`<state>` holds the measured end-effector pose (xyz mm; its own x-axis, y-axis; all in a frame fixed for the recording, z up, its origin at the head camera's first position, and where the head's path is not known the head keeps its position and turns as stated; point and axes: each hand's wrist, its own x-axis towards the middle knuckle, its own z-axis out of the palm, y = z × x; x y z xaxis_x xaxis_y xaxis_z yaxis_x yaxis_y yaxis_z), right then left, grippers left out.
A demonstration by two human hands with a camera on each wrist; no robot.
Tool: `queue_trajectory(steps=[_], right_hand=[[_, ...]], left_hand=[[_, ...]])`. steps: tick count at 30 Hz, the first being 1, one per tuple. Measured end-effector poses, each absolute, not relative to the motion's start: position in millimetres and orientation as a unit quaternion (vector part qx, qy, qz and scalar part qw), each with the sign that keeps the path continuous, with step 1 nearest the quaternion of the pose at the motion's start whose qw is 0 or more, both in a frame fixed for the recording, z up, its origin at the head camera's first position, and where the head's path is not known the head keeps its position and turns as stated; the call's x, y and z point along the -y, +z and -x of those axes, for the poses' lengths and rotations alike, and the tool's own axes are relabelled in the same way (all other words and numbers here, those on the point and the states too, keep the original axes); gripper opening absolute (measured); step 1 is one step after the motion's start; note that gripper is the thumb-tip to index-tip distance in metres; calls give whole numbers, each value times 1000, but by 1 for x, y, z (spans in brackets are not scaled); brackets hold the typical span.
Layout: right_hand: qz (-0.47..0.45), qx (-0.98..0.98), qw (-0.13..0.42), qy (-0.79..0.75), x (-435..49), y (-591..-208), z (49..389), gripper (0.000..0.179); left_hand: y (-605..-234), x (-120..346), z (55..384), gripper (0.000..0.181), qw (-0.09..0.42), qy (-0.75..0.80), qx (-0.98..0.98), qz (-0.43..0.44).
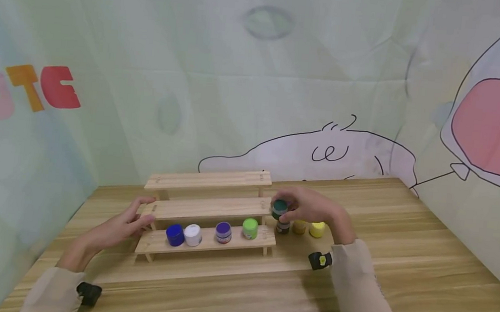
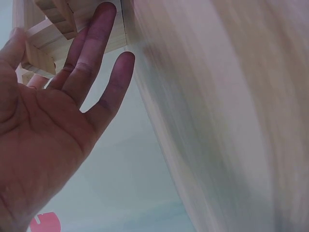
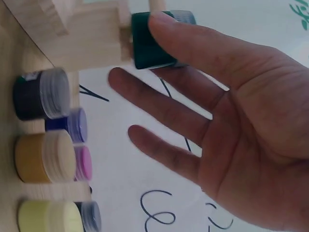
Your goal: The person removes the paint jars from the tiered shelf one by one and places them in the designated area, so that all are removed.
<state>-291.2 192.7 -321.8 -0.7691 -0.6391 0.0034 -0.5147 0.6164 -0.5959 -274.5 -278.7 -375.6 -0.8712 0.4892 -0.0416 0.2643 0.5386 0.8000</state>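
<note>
A three-tier wooden shelf [image 1: 209,211] stands on the table. My left hand [image 1: 119,226] holds its left end at the middle tier, thumb and index finger on either side of the plank's end; the other fingers [image 2: 91,53] extend loosely. On the lowest tier sit a blue jar [image 1: 175,235], a white jar [image 1: 193,235], a purple jar [image 1: 223,232] and a light green jar [image 1: 250,229]. My right hand [image 1: 310,206] pinches a small dark green paint jar [image 3: 147,41] between thumb and index finger, raised beside the middle tier's right end. Its remaining fingers [image 3: 159,101] are spread.
Right of the shelf stand a dark jar [image 3: 38,94], an ochre jar [image 3: 43,157] and a yellow jar [image 1: 317,230]. Behind them, the right wrist view shows a blue jar [image 3: 75,125] and a pink jar [image 3: 84,163]. A printed curtain [image 1: 186,71] hangs behind the table.
</note>
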Motion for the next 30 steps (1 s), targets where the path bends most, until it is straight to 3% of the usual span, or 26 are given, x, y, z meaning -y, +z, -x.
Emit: queue_trajectory(steps=[20,30], right_hand=[[215,-884,233,-344,-269,-322,278,41],[136,-888,255,-357,-287,-336,279,43]], left_hand=[[-376,280,276,58,132,427,-869,-210],[-377,281,278,56,131,425,-869,-215]])
